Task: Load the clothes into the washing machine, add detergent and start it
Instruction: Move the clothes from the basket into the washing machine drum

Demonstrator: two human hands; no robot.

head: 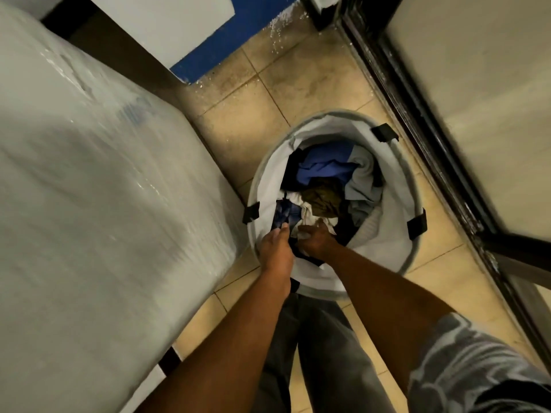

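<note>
A round grey-white laundry basket (387, 242) stands on the tiled floor in front of me, full of clothes (325, 174): blue, pale grey, olive and white pieces. My left hand (275, 248) reaches into its near left side and grips a dark blue garment (286, 213). Beside it, my right hand (317, 238) is curled round a white garment (307, 214). The washing machine (98, 189) fills the left of the view, a large white box wrapped in clear plastic. No detergent is in view.
A dark-framed door (432, 150) runs along the right side, close to the basket. Beige floor tiles (268, 93) lie beyond the basket, with white specks near a blue and white wall base (214, 46). My legs stand just behind the basket.
</note>
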